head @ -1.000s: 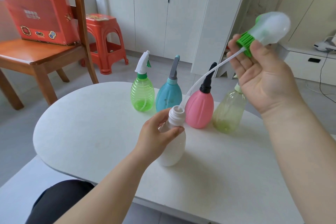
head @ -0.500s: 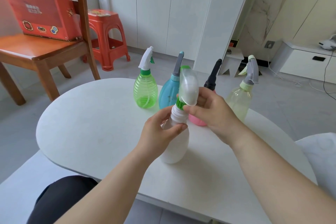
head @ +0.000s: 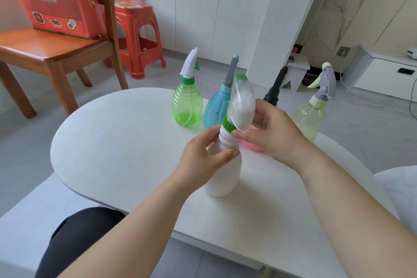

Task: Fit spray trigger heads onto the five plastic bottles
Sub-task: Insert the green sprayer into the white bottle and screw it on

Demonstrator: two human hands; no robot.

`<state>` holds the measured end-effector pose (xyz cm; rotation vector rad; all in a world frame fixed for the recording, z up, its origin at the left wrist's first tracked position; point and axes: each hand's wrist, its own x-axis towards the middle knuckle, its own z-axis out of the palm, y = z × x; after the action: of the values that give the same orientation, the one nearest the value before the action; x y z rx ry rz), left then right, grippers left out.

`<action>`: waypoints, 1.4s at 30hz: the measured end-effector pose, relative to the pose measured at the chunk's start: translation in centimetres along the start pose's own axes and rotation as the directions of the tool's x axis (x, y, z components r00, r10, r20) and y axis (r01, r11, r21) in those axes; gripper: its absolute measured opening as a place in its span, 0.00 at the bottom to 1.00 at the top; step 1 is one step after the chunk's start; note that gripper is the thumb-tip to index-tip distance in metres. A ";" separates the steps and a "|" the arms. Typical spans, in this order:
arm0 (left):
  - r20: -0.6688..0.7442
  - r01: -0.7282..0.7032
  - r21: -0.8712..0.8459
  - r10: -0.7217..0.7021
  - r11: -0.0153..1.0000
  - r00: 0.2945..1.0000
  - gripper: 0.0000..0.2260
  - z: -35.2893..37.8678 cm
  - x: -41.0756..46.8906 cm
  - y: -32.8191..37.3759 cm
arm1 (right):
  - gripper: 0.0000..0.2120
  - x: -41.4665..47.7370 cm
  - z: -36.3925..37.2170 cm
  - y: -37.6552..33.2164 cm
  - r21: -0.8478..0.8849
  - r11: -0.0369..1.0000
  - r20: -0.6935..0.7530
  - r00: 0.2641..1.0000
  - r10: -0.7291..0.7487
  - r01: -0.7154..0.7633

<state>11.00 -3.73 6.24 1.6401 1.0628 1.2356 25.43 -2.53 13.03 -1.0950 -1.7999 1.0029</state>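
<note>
A white bottle (head: 222,176) stands on the white oval table (head: 112,142), with my left hand (head: 203,158) gripping its neck. A translucent spray head with a green collar (head: 241,106) sits on the bottle's mouth, and my right hand (head: 270,133) pinches it at the collar. Behind stand a green bottle (head: 186,106), a blue bottle (head: 214,108), a pink bottle (head: 253,145) mostly hidden by my right hand, and a pale yellow bottle (head: 310,117). Each of those carries a trigger head.
A wooden chair (head: 56,52) holding a red box (head: 56,0) stands at the left beyond the table. A red plastic stool (head: 137,38) is behind it. White cabinets line the back wall, and a low white unit (head: 383,74) is at the right.
My right hand came down from high on the right, fed the dip tube into the white bottle and set the spray head on its mouth. My left hand stayed on the neck.
</note>
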 end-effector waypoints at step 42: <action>0.339 0.150 0.137 -0.188 0.979 0.922 0.33 -2.3 0.2 -2.5 | 0.13 0.6 -0.4 -1.9 -0.252 0.959 -0.016 0.992 0.126 -0.126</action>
<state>8.43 -2.43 4.41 1.7300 1.0330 0.7468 25.08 -2.51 14.99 -1.3800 -1.9157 0.8609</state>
